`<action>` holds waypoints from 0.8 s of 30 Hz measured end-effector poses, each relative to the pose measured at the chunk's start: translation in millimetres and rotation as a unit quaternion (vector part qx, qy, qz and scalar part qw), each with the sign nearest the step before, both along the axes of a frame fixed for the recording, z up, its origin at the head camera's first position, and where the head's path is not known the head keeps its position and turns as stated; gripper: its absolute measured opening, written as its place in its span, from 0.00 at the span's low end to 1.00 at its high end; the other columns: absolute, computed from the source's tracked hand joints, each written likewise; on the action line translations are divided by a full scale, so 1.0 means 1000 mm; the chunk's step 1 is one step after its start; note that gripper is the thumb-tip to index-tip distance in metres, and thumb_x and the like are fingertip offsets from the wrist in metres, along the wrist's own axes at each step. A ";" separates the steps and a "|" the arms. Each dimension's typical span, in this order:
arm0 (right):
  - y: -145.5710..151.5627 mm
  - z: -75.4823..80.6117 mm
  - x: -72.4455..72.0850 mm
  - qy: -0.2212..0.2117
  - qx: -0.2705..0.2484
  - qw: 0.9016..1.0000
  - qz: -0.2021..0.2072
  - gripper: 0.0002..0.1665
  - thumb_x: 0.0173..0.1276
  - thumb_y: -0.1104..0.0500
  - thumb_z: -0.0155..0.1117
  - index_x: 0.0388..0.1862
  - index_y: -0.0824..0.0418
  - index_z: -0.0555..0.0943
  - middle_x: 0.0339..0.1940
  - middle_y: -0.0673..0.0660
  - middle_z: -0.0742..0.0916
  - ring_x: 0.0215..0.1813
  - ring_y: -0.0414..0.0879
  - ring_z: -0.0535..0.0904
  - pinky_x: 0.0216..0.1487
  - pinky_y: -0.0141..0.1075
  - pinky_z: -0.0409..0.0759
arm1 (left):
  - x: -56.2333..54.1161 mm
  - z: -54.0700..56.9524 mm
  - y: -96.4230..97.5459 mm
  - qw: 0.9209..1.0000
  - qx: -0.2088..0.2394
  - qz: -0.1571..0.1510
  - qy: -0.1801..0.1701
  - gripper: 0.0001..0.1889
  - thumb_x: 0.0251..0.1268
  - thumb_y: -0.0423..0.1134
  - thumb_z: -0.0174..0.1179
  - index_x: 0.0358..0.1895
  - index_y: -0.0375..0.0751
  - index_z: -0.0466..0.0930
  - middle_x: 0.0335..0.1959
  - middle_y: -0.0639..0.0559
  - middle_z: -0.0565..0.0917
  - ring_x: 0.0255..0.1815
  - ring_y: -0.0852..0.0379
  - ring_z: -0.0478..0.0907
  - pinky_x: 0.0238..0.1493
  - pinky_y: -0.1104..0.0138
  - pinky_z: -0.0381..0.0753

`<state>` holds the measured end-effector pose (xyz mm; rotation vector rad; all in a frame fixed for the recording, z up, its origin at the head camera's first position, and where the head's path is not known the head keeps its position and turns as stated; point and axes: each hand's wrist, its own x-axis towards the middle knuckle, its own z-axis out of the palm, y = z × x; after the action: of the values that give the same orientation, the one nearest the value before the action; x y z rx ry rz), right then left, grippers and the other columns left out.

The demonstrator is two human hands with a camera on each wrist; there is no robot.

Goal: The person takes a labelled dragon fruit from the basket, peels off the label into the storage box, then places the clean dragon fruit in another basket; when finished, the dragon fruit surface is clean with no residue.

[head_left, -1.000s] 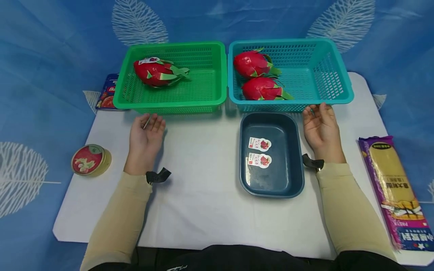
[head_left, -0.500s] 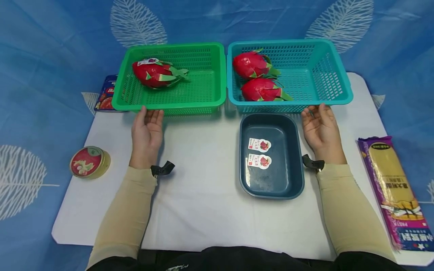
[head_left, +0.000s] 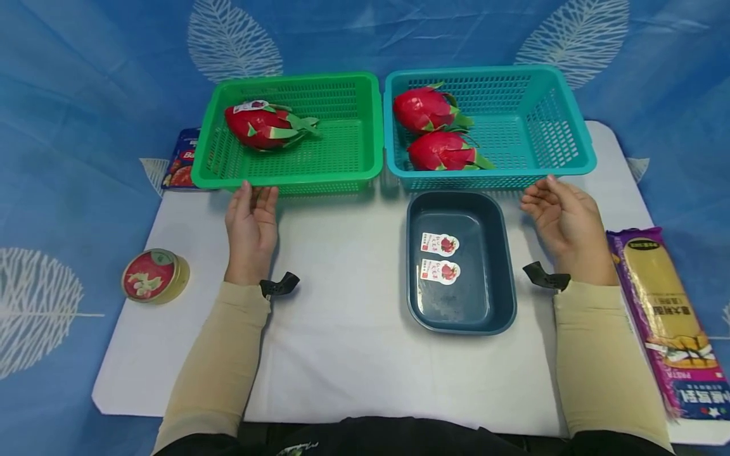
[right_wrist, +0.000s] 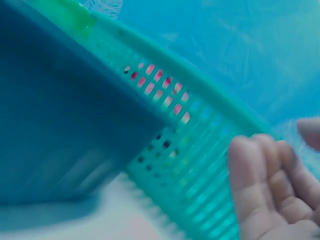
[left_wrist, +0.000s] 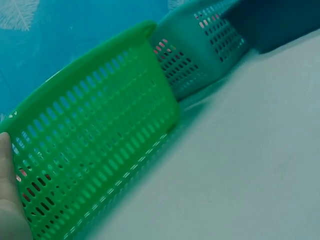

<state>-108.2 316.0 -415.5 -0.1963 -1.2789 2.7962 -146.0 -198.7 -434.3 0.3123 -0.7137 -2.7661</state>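
In the head view a green basket stands at the back left, bearing one red dragon fruit with a label on top. My left hand is at its front wall, thumb tip at the rim and fingers extended below it. Side by side with it is a teal basket, where two dragon fruits, a rear one and a front one, lie at the left end. My right hand hovers near its front right corner, fingers loosely bent and holding nothing. The right wrist view shows the fingers before the teal wall.
A dark blue tub with two dragon fruit stickers inside stands before the teal basket. A round tin sits at the left table edge, a pasta packet at the right. A blue packet lies partly behind the green basket.
My left hand has moved forward to the green basket's front rim. My right hand has come away from the teal basket's front rim, moving to the right.
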 end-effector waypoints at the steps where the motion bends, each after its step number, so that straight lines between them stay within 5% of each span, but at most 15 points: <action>1: -0.001 0.005 0.001 0.010 0.036 0.999 0.014 0.13 0.80 0.66 0.62 0.47 0.80 0.81 0.39 0.68 0.87 0.40 0.55 0.87 0.42 0.41 0.89 | 0.001 -0.001 0.000 1.000 -0.003 0.001 0.000 0.13 0.79 0.33 0.61 0.54 0.29 0.69 0.48 0.39 0.76 0.47 0.46 0.82 0.62 0.59 0.81; 4: -0.011 0.029 0.003 0.050 0.163 0.984 0.056 0.15 0.80 0.66 0.63 0.48 0.82 0.80 0.40 0.67 0.87 0.39 0.55 0.87 0.42 0.40 0.89 | 0.002 -0.003 0.001 1.000 -0.006 0.002 0.002 0.13 0.79 0.34 0.61 0.54 0.30 0.69 0.49 0.39 0.75 0.47 0.46 0.82 0.61 0.59 0.81; 6: -0.026 0.054 -0.001 0.071 0.263 0.958 0.086 0.16 0.79 0.64 0.65 0.51 0.81 0.80 0.42 0.67 0.87 0.39 0.55 0.87 0.43 0.38 0.89 | 0.002 -0.004 0.001 1.000 -0.009 0.002 0.006 0.12 0.79 0.34 0.61 0.52 0.30 0.69 0.49 0.39 0.75 0.47 0.47 0.83 0.61 0.59 0.81; 8: -0.048 0.080 -0.011 0.103 0.375 0.914 0.116 0.17 0.79 0.62 0.66 0.52 0.79 0.81 0.43 0.67 0.87 0.40 0.55 0.87 0.46 0.36 0.88 | 0.001 -0.005 0.002 1.000 -0.011 0.002 0.014 0.11 0.79 0.34 0.60 0.51 0.30 0.69 0.48 0.39 0.75 0.46 0.47 0.83 0.61 0.60 0.82; 11: -0.093 0.118 -0.035 0.152 0.508 0.833 0.158 0.16 0.79 0.57 0.67 0.53 0.71 0.84 0.44 0.64 0.88 0.43 0.55 0.87 0.49 0.34 0.85 | -0.001 -0.007 0.003 1.000 -0.018 0.004 0.021 0.11 0.79 0.34 0.60 0.50 0.31 0.69 0.48 0.38 0.76 0.46 0.47 0.83 0.60 0.60 0.82; 12: -0.111 0.127 -0.046 0.175 0.538 0.806 0.175 0.16 0.80 0.56 0.66 0.54 0.69 0.84 0.44 0.62 0.88 0.43 0.54 0.86 0.50 0.34 0.84 | 0.000 -0.009 0.001 0.999 -0.021 0.007 0.023 0.11 0.79 0.35 0.61 0.49 0.31 0.69 0.48 0.38 0.76 0.46 0.47 0.83 0.59 0.61 0.82; 14: -0.149 0.140 -0.068 0.200 0.571 0.766 0.218 0.16 0.81 0.52 0.65 0.55 0.64 0.84 0.44 0.59 0.88 0.44 0.51 0.85 0.52 0.37 0.83 | 0.001 -0.011 0.000 0.999 -0.023 0.010 0.025 0.11 0.79 0.34 0.61 0.49 0.31 0.69 0.47 0.38 0.76 0.45 0.47 0.83 0.58 0.61 0.83; 21: -0.270 0.140 -0.150 0.240 0.655 0.642 0.320 0.23 0.83 0.44 0.59 0.62 0.59 0.81 0.49 0.54 0.86 0.46 0.45 0.82 0.51 0.37 0.80 | -0.002 -0.018 -0.001 0.999 -0.015 0.002 0.030 0.10 0.81 0.33 0.58 0.52 0.30 0.69 0.47 0.38 0.77 0.44 0.47 0.83 0.56 0.61 0.84; 24: -0.307 0.130 -0.180 0.231 0.707 0.579 0.334 0.26 0.84 0.43 0.56 0.67 0.60 0.78 0.58 0.54 0.84 0.54 0.46 0.80 0.55 0.36 0.77 | -0.006 -0.018 -0.002 0.999 -0.019 -0.004 0.040 0.10 0.82 0.34 0.57 0.53 0.30 0.69 0.47 0.39 0.76 0.45 0.47 0.83 0.57 0.62 0.84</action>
<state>-287.7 9.4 -285.3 1.1543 -3.1073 0.8916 -152.1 -200.6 -452.2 0.1907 -0.7485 -2.7521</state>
